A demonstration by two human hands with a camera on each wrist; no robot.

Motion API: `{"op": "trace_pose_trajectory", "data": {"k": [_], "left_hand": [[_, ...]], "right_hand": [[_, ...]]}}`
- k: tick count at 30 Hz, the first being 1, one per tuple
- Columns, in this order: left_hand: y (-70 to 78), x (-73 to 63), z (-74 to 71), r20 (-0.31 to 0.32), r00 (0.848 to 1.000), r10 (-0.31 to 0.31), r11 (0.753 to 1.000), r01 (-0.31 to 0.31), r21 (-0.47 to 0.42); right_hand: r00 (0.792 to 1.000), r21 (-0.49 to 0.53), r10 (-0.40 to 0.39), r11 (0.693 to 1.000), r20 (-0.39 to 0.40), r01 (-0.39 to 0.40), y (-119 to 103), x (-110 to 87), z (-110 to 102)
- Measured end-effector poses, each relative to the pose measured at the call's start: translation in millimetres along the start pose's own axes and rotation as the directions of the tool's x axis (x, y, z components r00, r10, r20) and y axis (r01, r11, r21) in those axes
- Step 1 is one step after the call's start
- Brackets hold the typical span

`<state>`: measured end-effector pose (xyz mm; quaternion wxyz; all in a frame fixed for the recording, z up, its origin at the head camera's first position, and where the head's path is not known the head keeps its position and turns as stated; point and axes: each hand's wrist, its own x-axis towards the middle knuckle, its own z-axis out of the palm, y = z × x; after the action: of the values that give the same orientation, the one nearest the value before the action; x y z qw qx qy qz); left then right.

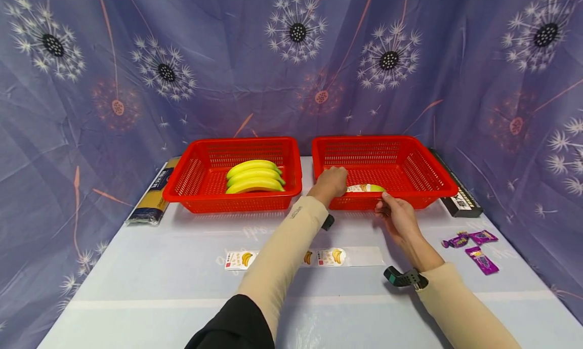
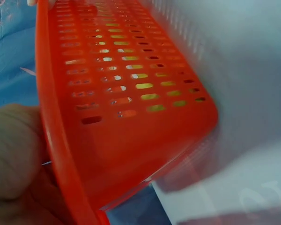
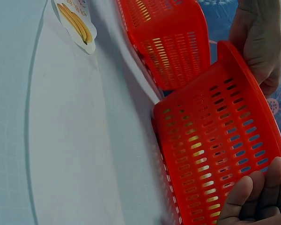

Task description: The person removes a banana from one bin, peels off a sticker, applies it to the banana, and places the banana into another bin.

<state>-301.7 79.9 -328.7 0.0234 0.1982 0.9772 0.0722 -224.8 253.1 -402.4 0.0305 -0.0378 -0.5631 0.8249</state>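
In the head view, my left hand [image 1: 332, 182] reaches over the front left corner of the right red basket [image 1: 414, 193]. Its fingers point down inside, mostly hidden by the rim and the back of the hand. I cannot tell whether they hold anything. My right hand [image 1: 401, 217] pinches the front rim of the same basket, other fingers bent against the outer wall in the right wrist view. Between both hands, a banana with a white label [image 1: 364, 188] lies behind the front wall. Yellow and white patches of it show through the slots in both wrist views.
The left red basket [image 1: 227, 203] holds several bananas [image 1: 255, 177]. On the table lies a strip of banana labels [image 1: 330, 258], partly under my left forearm. Purple-wrapped sweets [image 1: 482, 260] lie at right. A brown package [image 1: 152, 200] and a black box [image 1: 462, 203] flank the baskets.
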Motion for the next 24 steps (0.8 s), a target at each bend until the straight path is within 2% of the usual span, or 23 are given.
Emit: {"op": "trace_pose_trajectory", "data": {"k": [4, 8, 11, 14, 17, 19, 22, 24], "left_hand": [[-3.5, -3.4, 3.7, -0.067, 0.997, 0.048, 0.999, -0.049, -0.011], [-8.0, -13.6, 4.2, -0.175, 0.982, 0.075, 0.994, -0.088, -0.069], [-12.6, -26.5, 0.7, -0.239, 0.97, 0.049, 0.982, -0.091, -0.167], [-22.1, -40.7, -5.1, -0.284, 0.959, 0.014, 0.959, -0.093, -0.268], [-38.8, -55.2, -11.1, -0.329, 0.944, -0.014, 0.925, -0.113, -0.363], [-54.0, -64.0, -13.4, -0.366, 0.93, -0.036, 0.901, -0.128, -0.415], [-81.1, -76.6, -14.0, -0.415, 0.907, -0.077, 0.87, -0.143, -0.472], [-100.5, -83.5, -13.5, -0.435, 0.893, -0.112, 0.86, -0.132, -0.493]], "right_hand": [[1.0, -0.005, 0.011, 1.0, -0.007, -0.011, -1.0, -0.4, 0.8], [0.999, -0.049, 0.031, 0.998, -0.022, -0.032, -2.9, -2.5, 2.3], [0.998, -0.187, 0.048, 0.981, -0.03, -0.053, -3.6, -6.7, 5.9], [1.0, -0.411, 0.02, 0.911, -0.017, -0.025, -2.4, -13.4, 14.4], [0.998, -0.592, -0.048, 0.803, 0.045, 0.066, -0.1, -20.3, 26.9], [0.988, -0.658, -0.107, 0.737, 0.108, 0.152, 0.9, -24.3, 36.7], [0.959, -0.71, -0.184, 0.645, 0.213, 0.282, 0.9, -29.2, 52.6], [0.939, -0.715, -0.21, 0.61, 0.271, 0.342, 1.1, -31.1, 64.1]]}}
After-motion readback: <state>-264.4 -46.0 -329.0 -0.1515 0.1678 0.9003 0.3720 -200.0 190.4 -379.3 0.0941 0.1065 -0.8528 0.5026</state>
